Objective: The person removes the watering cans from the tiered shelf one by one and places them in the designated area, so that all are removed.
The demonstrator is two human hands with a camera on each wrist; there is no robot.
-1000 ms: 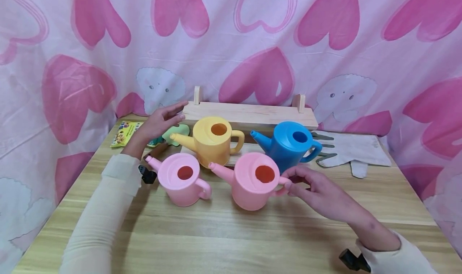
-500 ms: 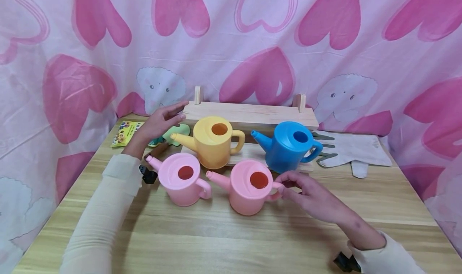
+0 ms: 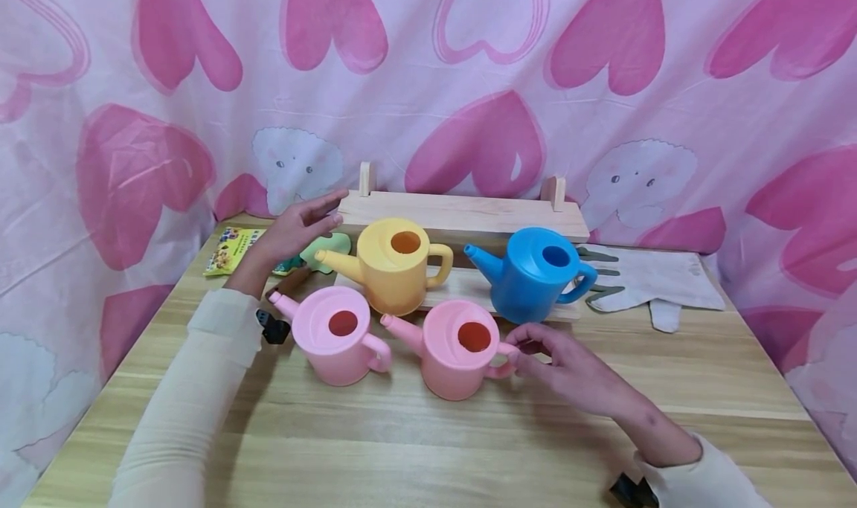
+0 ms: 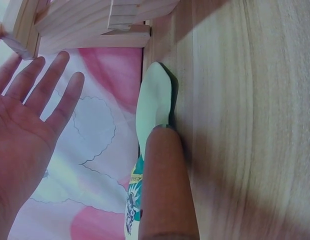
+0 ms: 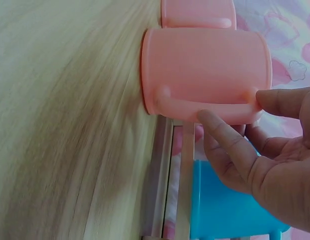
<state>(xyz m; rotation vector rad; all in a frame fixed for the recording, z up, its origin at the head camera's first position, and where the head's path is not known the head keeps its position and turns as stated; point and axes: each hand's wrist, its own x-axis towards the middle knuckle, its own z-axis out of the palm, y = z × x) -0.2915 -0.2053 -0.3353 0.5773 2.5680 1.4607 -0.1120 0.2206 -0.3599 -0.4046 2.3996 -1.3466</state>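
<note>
My right hand [image 3: 569, 367] pinches the handle of a salmon-pink watering can [image 3: 458, 363], which stands upright on the table with its spout to the left. In the right wrist view, thumb and fingers meet the handle [image 5: 210, 110]. With fingers extended, my left hand [image 3: 294, 233] rests its fingertips at the left end of a wooden two-step shelf [image 3: 462, 214]. A lighter pink watering can [image 3: 331, 344] stands left of the held one. On the shelf's lower step are a yellow watering can [image 3: 395, 277] and a blue one [image 3: 535, 281].
Beneath my left arm lies a trowel with a pale green blade [image 4: 155, 97] and a brown handle [image 4: 167, 185], beside a yellow packet [image 3: 230, 251]. A white and grey work glove [image 3: 663, 277] lies at the right. A heart-patterned curtain [image 3: 475, 143] hangs behind the table [image 3: 402, 456].
My right hand has shifted the salmon-pink watering can left and slightly toward me, closer to the lighter pink one. The left hand has stayed at the shelf's end.
</note>
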